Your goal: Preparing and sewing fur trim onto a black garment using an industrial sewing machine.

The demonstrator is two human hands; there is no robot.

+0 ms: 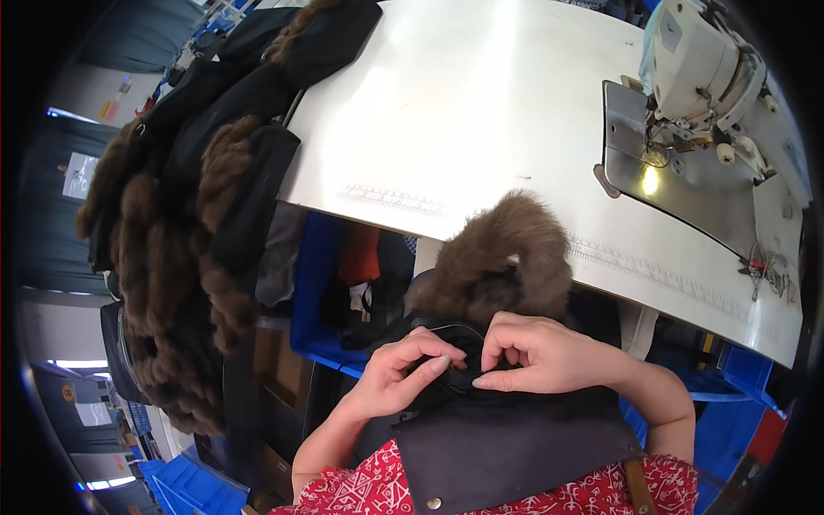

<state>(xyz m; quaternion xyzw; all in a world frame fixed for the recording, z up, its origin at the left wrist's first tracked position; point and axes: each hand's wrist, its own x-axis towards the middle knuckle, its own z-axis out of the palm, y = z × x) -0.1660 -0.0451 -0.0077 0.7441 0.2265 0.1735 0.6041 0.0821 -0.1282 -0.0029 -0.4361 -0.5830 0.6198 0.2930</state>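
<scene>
A black garment [469, 331] with a thick brown fur trim [536, 232] lies over my lap against the table's front edge, the fur resting partly on the tabletop. My left hand [403, 371] is closed, thumb and forefinger pinching the black cloth. Close on its right, my right hand [541, 354] is also closed, its fingers curled and the thumb pressed to the same cloth. A thin pale line curves along the garment just above the fingers. What lies exactly between the fingertips is too small and dark to make out.
A white table [446, 103] with printed rulers stretches ahead, carrying a sewing machine [695, 77] at far right. Small scissors [757, 268] lie near its right edge. Several dark fur-trimmed garments [154, 249] are heaped at left. Under the table is a blue bin [313, 318] holding cloth.
</scene>
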